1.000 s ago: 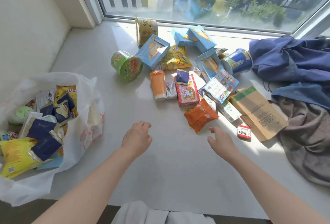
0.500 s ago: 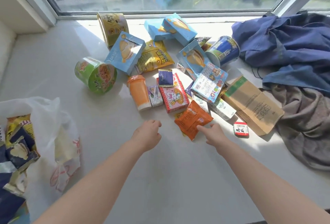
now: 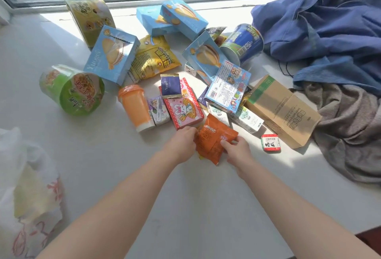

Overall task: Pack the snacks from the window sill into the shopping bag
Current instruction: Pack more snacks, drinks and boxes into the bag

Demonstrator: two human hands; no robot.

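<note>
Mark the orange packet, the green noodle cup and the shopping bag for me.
orange packet (image 3: 213, 136): head view, middle of its printed face.
green noodle cup (image 3: 80, 90): head view, on its printed lid.
shopping bag (image 3: 31, 207): head view, on its white plastic wall, lower left.

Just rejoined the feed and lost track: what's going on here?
A person is packing snacks off the window sill. The left grip holds the orange packet by its left edge; the right grip pinches its near right corner. A pink box and an orange cup lie just beyond, among more snacks. The shopping bag sits at the near left.
</note>
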